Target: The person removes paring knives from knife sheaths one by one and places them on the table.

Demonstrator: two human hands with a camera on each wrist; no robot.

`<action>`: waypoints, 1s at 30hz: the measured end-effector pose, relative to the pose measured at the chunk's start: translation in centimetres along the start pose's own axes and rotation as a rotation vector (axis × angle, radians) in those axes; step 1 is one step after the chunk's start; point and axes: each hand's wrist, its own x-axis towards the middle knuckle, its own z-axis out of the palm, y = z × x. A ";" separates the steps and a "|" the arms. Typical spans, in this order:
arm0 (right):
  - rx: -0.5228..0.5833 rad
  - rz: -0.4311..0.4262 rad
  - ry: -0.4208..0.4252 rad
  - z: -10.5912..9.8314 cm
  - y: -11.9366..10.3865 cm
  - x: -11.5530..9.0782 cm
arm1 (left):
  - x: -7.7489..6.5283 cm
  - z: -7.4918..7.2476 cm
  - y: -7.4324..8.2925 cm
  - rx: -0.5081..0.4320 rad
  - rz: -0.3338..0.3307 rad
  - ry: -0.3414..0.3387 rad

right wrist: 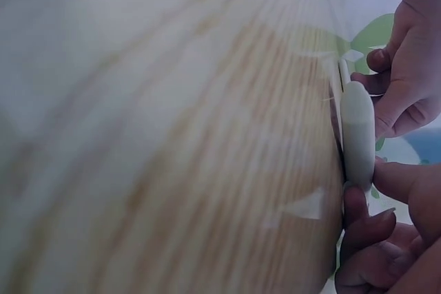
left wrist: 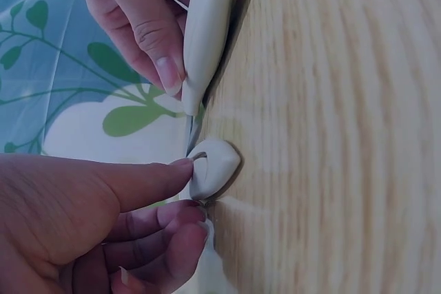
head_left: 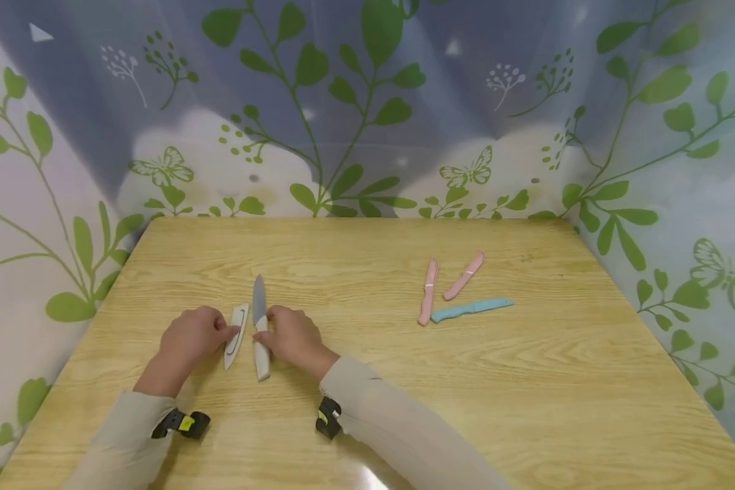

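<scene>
In the head view a white knife sheath (head_left: 240,316) with a long slot lies at the left of the table, its pointed end toward the person. My left hand (head_left: 192,337) pinches its side between thumb and fingers; the left wrist view shows the thumb at the slot of the sheath (left wrist: 222,164). Just to the right is a knife with a grey blade (head_left: 259,298) pointing away and a white handle (head_left: 262,361). The right hand (head_left: 295,337) pinches this handle near the blade, thumb on one side. Knife and sheath are apart, nearly side by side.
Right of centre on the wooden table (head_left: 514,395) lie two pink folded-looking knives (head_left: 429,292) (head_left: 464,275) and a blue knife (head_left: 471,309). A leaf-patterned cloth (head_left: 343,136) hangs along the back and both sides.
</scene>
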 end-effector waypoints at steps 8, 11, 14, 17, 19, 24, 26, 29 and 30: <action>0.014 0.004 0.016 -0.1 0.0 0.0 | 0.0 0.1 -0.1 0.001 0.004 0.013; 0.009 0.002 0.014 -0.2 0.0 0.0 | 0.0 0.2 -0.2 0.001 0.011 0.024; 0.009 0.002 0.010 -0.2 0.0 -0.1 | 0.0 0.2 -0.2 0.001 0.011 0.030; 0.008 0.000 0.012 -0.2 0.0 -0.1 | 0.0 0.2 -0.2 0.001 0.010 0.029; 0.004 0.001 0.015 -0.2 0.1 -0.1 | -0.1 0.2 -0.2 0.002 0.012 0.030; 0.005 0.009 0.028 -0.2 0.3 0.0 | -0.1 0.4 -0.2 0.007 0.032 0.050; 0.020 0.013 0.039 -0.1 0.5 0.1 | -0.1 0.4 -0.2 0.006 0.026 0.050; 0.049 0.013 0.058 -0.1 0.7 0.2 | -0.3 0.2 -0.1 0.002 -0.008 0.046; 0.058 0.009 0.065 -0.1 0.8 0.2 | -0.3 0.1 -0.1 0.001 -0.025 0.042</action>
